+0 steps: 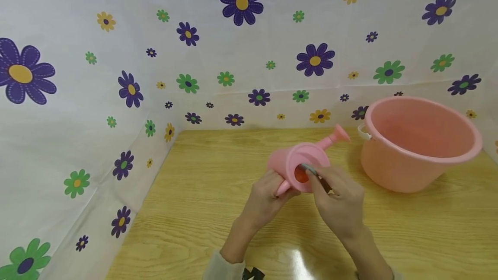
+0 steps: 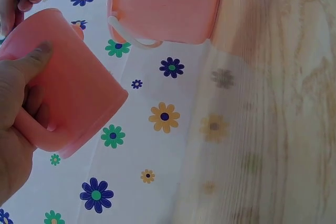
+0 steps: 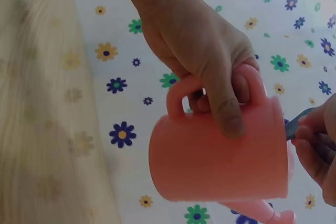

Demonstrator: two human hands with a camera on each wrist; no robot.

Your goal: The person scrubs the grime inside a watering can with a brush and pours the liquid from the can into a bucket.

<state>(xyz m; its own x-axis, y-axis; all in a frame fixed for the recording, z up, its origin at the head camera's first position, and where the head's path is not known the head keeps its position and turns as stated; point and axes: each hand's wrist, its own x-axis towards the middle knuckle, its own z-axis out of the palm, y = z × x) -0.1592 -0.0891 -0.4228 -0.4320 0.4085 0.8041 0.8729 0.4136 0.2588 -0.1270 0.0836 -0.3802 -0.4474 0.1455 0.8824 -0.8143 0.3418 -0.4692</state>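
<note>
A small pink watering can [image 1: 278,159] is held tilted above the table, its round opening turned towards me and its spout [image 1: 327,141] pointing to the right. My left hand [image 1: 265,197] grips it by the handle, with the thumb lying along the can's side in the right wrist view. My right hand [image 1: 341,200] pinches a thin grey item [image 1: 309,168] whose tip reaches into the opening. Fingers cover most of that item, so its kind cannot be told. Inside the can, an orange-red patch shows through the opening.
On the right of the wooden table [image 1: 202,176] stands a large pink bucket [image 1: 412,176] with a white handle fitting. Behind and to the left hangs a white sheet [image 1: 218,55] printed with purple, green and yellow flowers.
</note>
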